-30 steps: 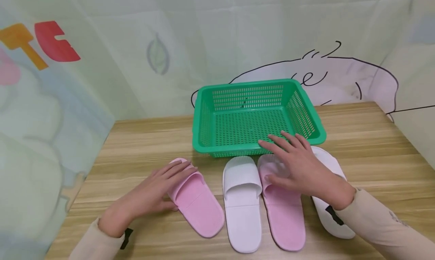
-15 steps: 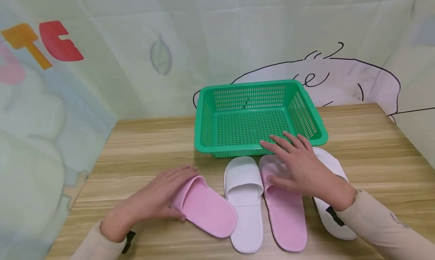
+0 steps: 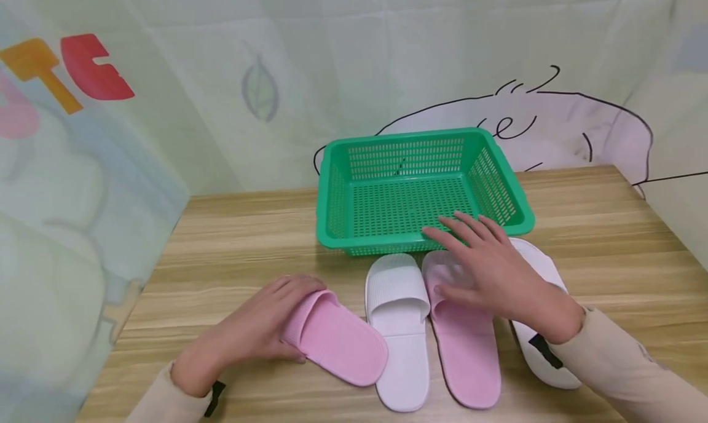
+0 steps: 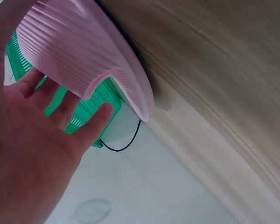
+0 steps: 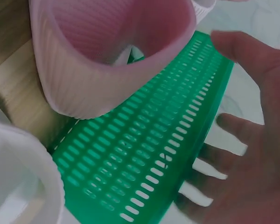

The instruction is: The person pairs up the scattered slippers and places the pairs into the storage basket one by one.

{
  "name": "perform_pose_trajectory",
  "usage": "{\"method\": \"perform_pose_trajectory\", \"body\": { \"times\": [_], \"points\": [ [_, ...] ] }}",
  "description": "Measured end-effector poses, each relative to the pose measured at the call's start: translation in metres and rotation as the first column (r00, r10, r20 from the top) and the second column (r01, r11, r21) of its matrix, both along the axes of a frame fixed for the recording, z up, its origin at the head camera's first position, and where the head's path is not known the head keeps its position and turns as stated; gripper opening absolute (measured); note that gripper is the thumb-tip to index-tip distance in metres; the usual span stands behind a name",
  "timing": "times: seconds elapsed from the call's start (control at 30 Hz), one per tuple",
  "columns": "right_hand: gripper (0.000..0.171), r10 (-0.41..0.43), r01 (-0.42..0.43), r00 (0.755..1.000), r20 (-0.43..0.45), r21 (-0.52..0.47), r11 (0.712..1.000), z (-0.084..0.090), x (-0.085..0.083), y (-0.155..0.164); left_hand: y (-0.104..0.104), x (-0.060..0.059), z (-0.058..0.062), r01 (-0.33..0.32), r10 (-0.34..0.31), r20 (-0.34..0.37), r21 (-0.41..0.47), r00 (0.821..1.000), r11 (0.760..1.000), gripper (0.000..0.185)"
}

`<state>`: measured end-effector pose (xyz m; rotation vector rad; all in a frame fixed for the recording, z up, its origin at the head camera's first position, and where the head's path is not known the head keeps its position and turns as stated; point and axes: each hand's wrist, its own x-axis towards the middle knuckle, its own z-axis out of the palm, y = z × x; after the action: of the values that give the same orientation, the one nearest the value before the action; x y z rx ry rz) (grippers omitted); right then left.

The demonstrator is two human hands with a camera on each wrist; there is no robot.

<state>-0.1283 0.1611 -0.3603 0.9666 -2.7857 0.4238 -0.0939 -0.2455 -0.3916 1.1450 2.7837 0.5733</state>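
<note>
Just bare mesh inside green basket.

The right hand covered the strap of the second pink slipper and much of the white slipper behind it, so contact could not be told. The left hand hid the toe of the first pink slipper. In both wrist views the slippers and basket were cut off by the edges and blurred by closeness. The tabletop ran past the frame's lower edge.
</note>
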Motion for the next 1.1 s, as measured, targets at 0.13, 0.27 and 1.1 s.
{"method": "perform_pose_trajectory", "body": {
  "times": [0.13,0.27,1.1],
  "points": [
    [0.072,0.108,-0.118,0.988,-0.111,-0.082,0.990,0.004,0.006,-0.004,0.001,0.000,0.001,-0.011,0.011,-0.015,0.000,1.000,1.000,0.106],
    [0.046,0.264,-0.286,0.949,-0.172,-0.120,0.951,0.006,0.013,-0.007,0.001,0.001,0.003,-0.016,0.016,-0.004,0.004,1.000,1.000,0.104],
    [0.032,0.200,-0.202,0.978,0.049,0.029,0.979,-0.018,0.002,0.016,0.003,0.001,0.006,-0.070,0.070,0.076,-0.004,0.995,0.998,0.098]
  ]
}}
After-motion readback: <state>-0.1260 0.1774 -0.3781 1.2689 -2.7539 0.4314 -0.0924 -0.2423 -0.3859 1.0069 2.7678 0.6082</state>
